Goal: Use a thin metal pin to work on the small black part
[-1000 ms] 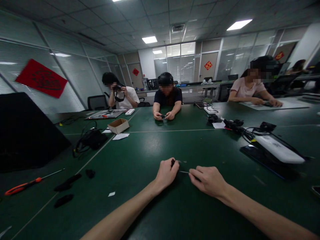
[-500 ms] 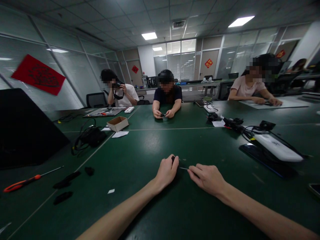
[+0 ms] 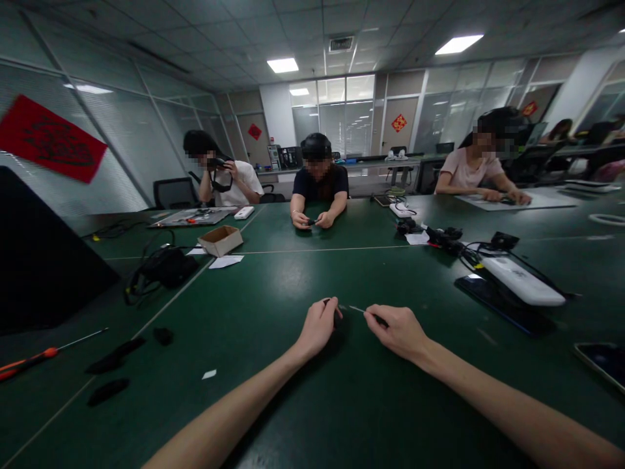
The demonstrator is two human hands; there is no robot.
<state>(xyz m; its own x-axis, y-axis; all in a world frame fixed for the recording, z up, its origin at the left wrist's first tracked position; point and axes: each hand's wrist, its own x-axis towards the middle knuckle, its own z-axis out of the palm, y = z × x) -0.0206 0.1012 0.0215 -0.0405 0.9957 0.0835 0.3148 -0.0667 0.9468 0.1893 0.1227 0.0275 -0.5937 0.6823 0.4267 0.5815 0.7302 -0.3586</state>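
My left hand [image 3: 318, 327] rests on the green table, fingers curled around a small black part [image 3: 337, 316] that is mostly hidden by them. My right hand [image 3: 396, 333] pinches a thin metal-shafted tool [image 3: 364, 311], probably a small screwdriver, with a dark grip [image 3: 381, 320] inside the fingers. Its tip points left toward the black part, with a small gap between them. A scrap of white paper [image 3: 209, 374] lies on the table below and left of my hands.
Left: orange-handled screwdriver [image 3: 27, 360], black foam pieces [image 3: 115, 355], cable bundle [image 3: 161, 268], cardboard box [image 3: 220, 240]. Right: white power bank [image 3: 522, 281], dark tablet [image 3: 498, 303], cables [image 3: 446, 239]. Several co-workers [image 3: 317, 182] sit across the table.
My view has swung slightly, shifting the room left. My hands sit higher in the picture and a little farther apart. The metal shaft now angles up toward the left.
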